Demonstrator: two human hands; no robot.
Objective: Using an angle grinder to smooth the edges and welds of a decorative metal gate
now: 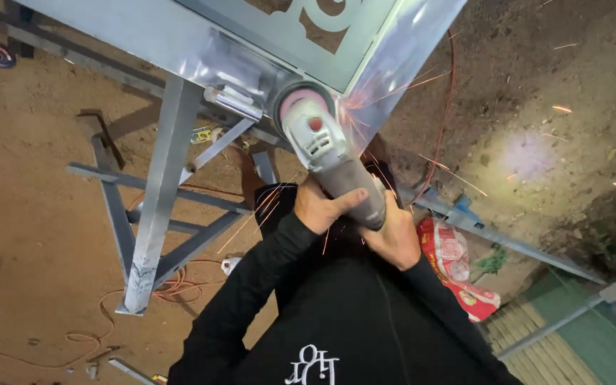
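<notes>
Black sleeves and a black garment front (351, 335) are seen lowest in the frame, nearest the camera. Just above them, at centre, a grey angle grinder with a pale gear head and round disc guard (329, 153) is gripped by both hands: the left hand (322, 207) is closed around the body from the left, and the right hand (393, 239) is wrapped around its rear end. The grinder's disc is pressed against the corner of a large grey sheet-metal frame with cut-out scrollwork (180, 43) that fills the top of the frame, and orange sparks (393, 89) are thrown to the right. Bare reddish-brown earth (30, 214) is seen as the ground at left, darker stony soil at upper right. A grey welded steel trestle (158, 207) is placed under the frame at left, with an orange cable (101, 321) trailed on the earth beside it. A red and white plastic sack (458, 267) lies right of the hands, beside a long grey steel bar (507, 239).
</notes>
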